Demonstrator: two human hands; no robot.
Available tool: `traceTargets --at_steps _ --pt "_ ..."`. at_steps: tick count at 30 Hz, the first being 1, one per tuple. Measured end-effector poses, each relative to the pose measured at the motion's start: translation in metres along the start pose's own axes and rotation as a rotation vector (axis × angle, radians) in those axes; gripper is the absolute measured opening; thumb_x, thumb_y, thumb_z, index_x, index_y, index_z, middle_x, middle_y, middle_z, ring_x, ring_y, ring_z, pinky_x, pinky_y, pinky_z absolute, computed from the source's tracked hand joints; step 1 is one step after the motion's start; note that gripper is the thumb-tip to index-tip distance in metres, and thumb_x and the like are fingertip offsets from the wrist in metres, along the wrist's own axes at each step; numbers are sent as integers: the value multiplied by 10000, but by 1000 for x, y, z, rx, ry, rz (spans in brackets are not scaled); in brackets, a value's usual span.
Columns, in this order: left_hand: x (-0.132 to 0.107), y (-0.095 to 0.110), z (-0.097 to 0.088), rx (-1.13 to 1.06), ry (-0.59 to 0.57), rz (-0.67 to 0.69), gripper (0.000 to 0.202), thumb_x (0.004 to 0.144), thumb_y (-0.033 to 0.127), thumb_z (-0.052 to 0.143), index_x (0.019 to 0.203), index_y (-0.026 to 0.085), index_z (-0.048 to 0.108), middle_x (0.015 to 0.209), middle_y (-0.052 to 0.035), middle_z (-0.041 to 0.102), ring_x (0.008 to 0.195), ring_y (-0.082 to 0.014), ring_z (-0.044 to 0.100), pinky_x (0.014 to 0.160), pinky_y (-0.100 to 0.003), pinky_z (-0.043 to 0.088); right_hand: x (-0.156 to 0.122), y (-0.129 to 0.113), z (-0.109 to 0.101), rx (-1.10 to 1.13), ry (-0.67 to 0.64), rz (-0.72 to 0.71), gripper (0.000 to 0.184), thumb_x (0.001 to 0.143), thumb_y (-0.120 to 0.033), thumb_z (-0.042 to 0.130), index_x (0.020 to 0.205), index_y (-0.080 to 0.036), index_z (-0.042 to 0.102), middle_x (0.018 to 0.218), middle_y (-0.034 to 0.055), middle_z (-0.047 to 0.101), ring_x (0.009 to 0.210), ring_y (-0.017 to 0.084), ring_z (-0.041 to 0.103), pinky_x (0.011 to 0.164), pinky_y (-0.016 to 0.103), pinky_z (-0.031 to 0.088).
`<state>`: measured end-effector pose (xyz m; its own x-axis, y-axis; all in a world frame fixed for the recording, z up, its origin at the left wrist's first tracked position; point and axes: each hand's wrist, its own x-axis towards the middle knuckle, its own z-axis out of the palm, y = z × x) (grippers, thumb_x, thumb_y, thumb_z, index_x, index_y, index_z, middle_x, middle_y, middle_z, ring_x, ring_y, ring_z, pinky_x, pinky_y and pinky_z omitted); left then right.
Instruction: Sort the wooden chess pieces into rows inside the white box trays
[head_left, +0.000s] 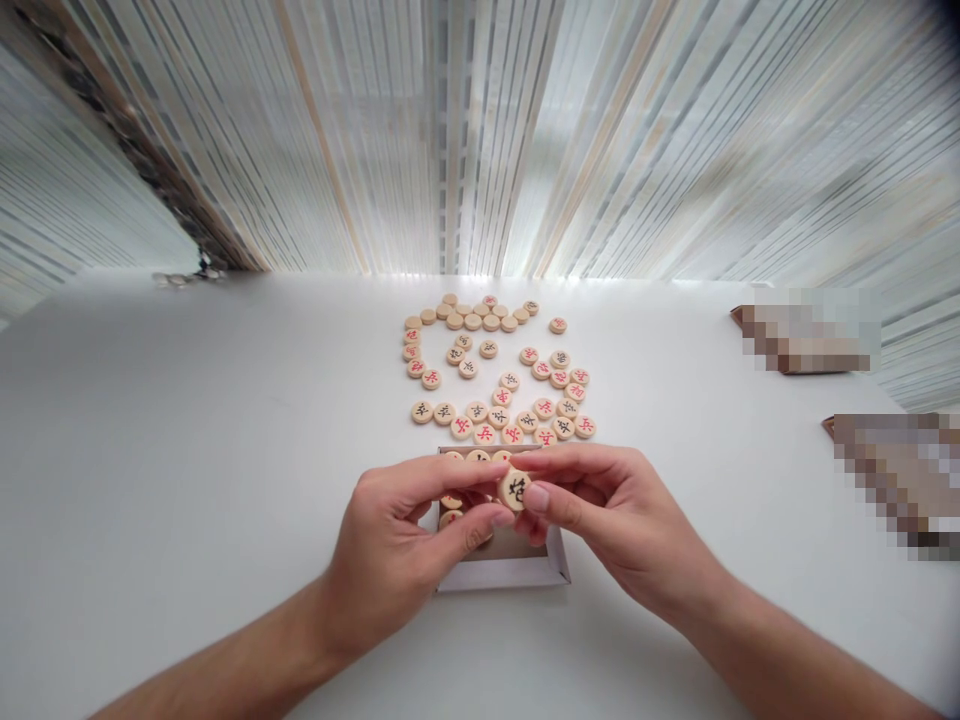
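My right hand pinches a round wooden Chinese chess piece, its black character facing me. At the piece's left edge, the thumb and index finger of my left hand also close on it. Both hands are above an open, shallow cardboard box. Several pieces with red or black characters lie inside the box, mostly along its back and left side. My hands hide part of the box's inside.
Beyond the box, many loose chess pieces lie scattered on the white table, some face down. Two blurred brown objects are at the right. Behind the table hangs a striped curtain, with a small metallic thing at back left.
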<state>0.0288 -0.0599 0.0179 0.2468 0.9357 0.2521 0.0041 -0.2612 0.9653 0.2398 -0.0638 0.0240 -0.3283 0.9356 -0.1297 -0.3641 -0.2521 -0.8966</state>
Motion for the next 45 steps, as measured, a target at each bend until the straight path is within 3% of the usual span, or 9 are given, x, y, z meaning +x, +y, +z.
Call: traceTargets --at_steps 3,7,11,19,24,34,40,45 --pt "0 -1 1 -35 -32 -58 326 858 115 883 1149 261 876 932 -30 864 802 -163 800 742 -224 674 -1 1 -1 -20 -5 5 194 907 -236 897 1094 -285 889 772 10 835 676 90 759 673 153 646" --pt "1 3 1 -100 -52 -178 245 931 207 837 1167 262 874 1079 -63 867 851 -177 818 750 -230 691 -2 2 -2 -38 -14 -17 200 978 -316 828 1170 -276 871 804 37 839 731 114 773 694 187 660" --pt "1 5 0 -134 -84 -249 274 968 268 806 1239 252 851 1155 -92 855 912 -208 829 759 -252 695 0 1 0 -10 -16 -22 229 943 -261 865 1169 -300 868 853 25 849 753 104 779 712 173 660" --pt "5 6 -1 -63 -84 -202 221 971 292 804 1180 267 872 943 -35 851 800 -142 785 713 -183 640 -2 -2 5 4 -3 -28 340 816 -175 959 1117 -313 882 795 -6 833 721 95 782 685 133 648" --pt "5 6 -1 -8 -77 -142 134 979 263 790 1058 258 898 813 -6 826 720 -107 735 679 -153 593 -3 -3 6 -38 10 -5 250 788 -238 984 1023 -233 897 770 27 822 672 120 764 650 176 649" --pt "-4 -1 1 -67 -91 -123 338 924 136 818 1239 259 832 955 -33 852 804 -164 795 709 -224 661 0 -6 5 -45 11 79 323 799 -441 961 801 -155 810 663 25 739 601 143 715 572 231 613" --pt "-4 -3 0 -55 -99 -136 328 926 147 826 1223 286 839 976 -21 868 801 -154 802 709 -205 646 0 -5 5 -4 -14 162 282 758 -343 996 820 -146 804 666 12 742 576 106 688 564 182 575" --pt "-1 0 0 52 -112 -27 318 919 109 814 1194 266 851 931 -12 868 775 -144 795 698 -193 634 0 -5 6 4 6 252 369 630 -264 1057 828 -141 771 654 -13 718 537 94 650 503 167 524"
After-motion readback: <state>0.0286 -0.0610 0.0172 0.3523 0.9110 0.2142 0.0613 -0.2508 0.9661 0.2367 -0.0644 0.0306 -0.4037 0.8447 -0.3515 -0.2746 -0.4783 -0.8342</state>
